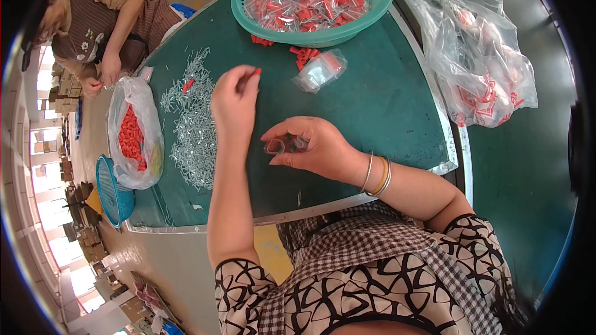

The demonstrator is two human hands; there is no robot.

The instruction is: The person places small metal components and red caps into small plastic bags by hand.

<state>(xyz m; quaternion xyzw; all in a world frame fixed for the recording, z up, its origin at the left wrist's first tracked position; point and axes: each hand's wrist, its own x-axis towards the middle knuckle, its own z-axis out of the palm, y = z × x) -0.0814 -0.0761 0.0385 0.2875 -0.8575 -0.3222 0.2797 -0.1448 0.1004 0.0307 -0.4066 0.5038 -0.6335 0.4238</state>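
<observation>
My left hand is raised over the green tabletop, just right of a heap of small silver screw-like metal pieces. Its fingers are pinched, and a small red plastic piece shows at their tips. Lower and to the right, my right hand curls around a clear plastic bag, whose mouth faces my left hand. What lies inside that bag is hard to make out. Beyond both hands, filled clear packets lie beside loose red plastic pieces.
A green basket of packed clear bags with red pieces stands at the far edge. At left sit a white plastic bag of red pieces and a blue basket. A knotted carrier bag lies right. Another person works at far left.
</observation>
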